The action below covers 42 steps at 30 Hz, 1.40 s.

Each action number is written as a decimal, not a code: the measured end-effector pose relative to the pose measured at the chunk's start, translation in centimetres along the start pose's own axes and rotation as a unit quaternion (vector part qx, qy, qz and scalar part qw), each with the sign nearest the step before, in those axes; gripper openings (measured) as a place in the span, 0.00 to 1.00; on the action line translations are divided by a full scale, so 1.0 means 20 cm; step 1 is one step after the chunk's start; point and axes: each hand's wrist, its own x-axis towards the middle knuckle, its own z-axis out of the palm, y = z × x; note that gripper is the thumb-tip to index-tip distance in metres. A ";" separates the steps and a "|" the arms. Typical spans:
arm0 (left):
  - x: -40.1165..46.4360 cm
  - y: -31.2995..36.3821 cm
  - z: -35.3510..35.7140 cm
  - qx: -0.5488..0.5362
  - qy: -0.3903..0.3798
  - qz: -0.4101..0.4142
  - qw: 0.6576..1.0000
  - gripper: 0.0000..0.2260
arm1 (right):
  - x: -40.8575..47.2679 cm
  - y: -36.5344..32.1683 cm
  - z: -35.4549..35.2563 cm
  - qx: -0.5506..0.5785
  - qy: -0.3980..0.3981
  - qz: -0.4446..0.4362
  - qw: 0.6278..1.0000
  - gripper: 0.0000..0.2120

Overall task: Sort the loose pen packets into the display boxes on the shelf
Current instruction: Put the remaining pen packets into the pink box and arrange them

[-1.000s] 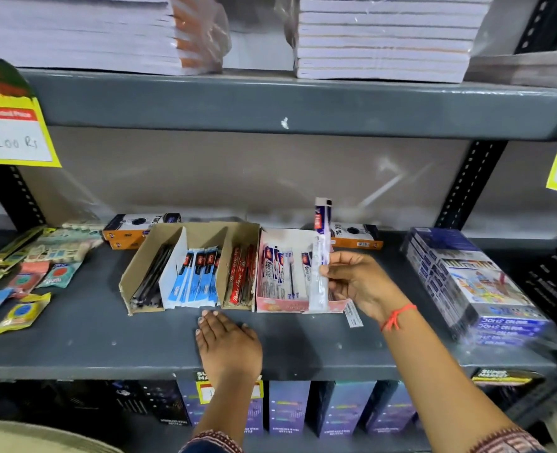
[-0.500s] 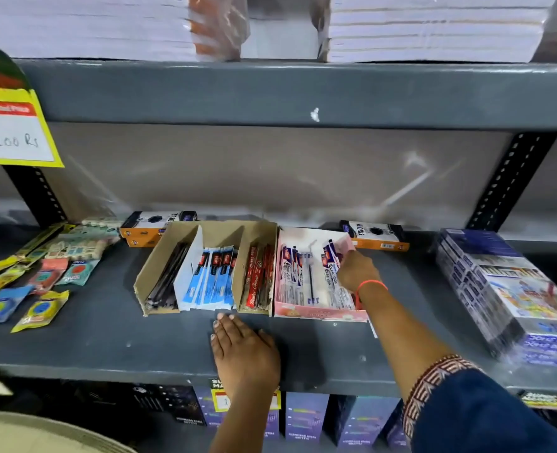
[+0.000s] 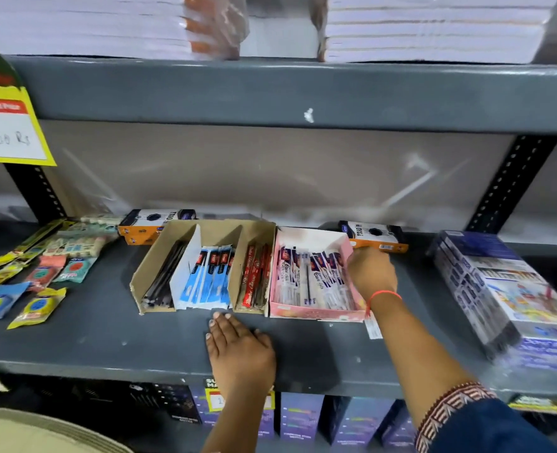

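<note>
Cardboard box (image 3: 205, 266) with black, blue and red pens sits unchanged, mid-shelf. Just in front of it the left hand (image 3: 239, 351) still lies flat on the grey shelf (image 3: 107, 338), fingers spread, holding nothing. To the right, the pen packet (image 3: 337, 276), upright a second ago, now lies inside the pink box (image 3: 316, 312) with the others. The right hand (image 3: 371, 273) rests at that box's right wall, fingers curled down; whether it still pinches the packet cannot be told.
</note>
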 end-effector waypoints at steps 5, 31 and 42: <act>0.00 0.00 -0.01 0.012 0.000 0.003 1.000 0.28 | -0.04 0.25 -0.11 0.030 -0.017 0.088 0.996 0.13; -0.01 0.01 -0.03 0.036 -0.035 0.010 0.999 0.28 | -0.11 0.46 -0.12 0.397 -0.208 0.235 0.863 0.13; -0.01 0.00 -0.04 0.033 -0.040 0.011 0.999 0.28 | -0.30 0.38 -0.21 0.481 -0.260 0.070 0.834 0.10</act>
